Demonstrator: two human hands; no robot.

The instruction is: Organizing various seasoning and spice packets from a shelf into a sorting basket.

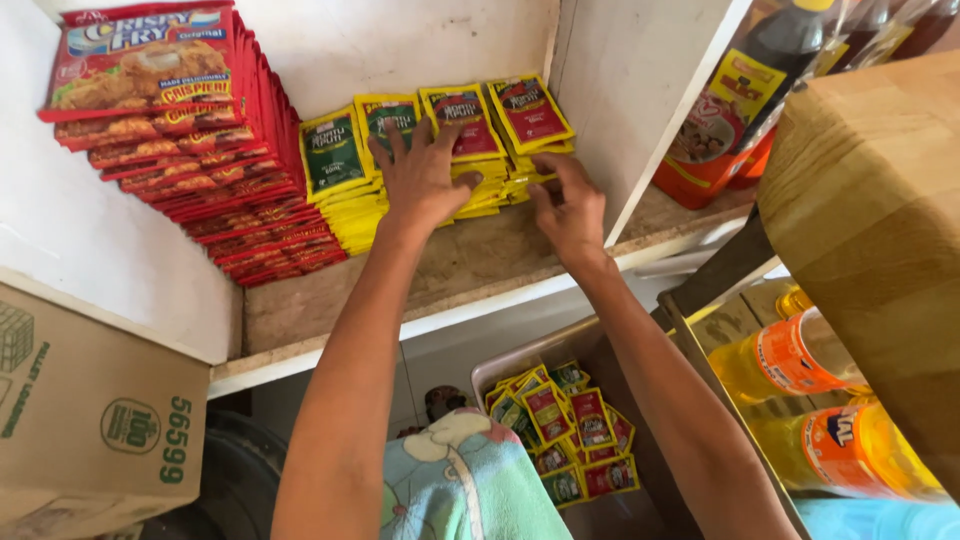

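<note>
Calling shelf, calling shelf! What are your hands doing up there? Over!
Left hand flat on yellow sachet stacks. Right hand at their front edge. Red packet stack close beside. Nothing blocking.

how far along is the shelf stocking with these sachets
Done: four yellow sachet stacks and a red packet row stand on the shelf. In hand: the left hand and right hand press on the stacks. Left: more sachets lie in the tub below.
</note>
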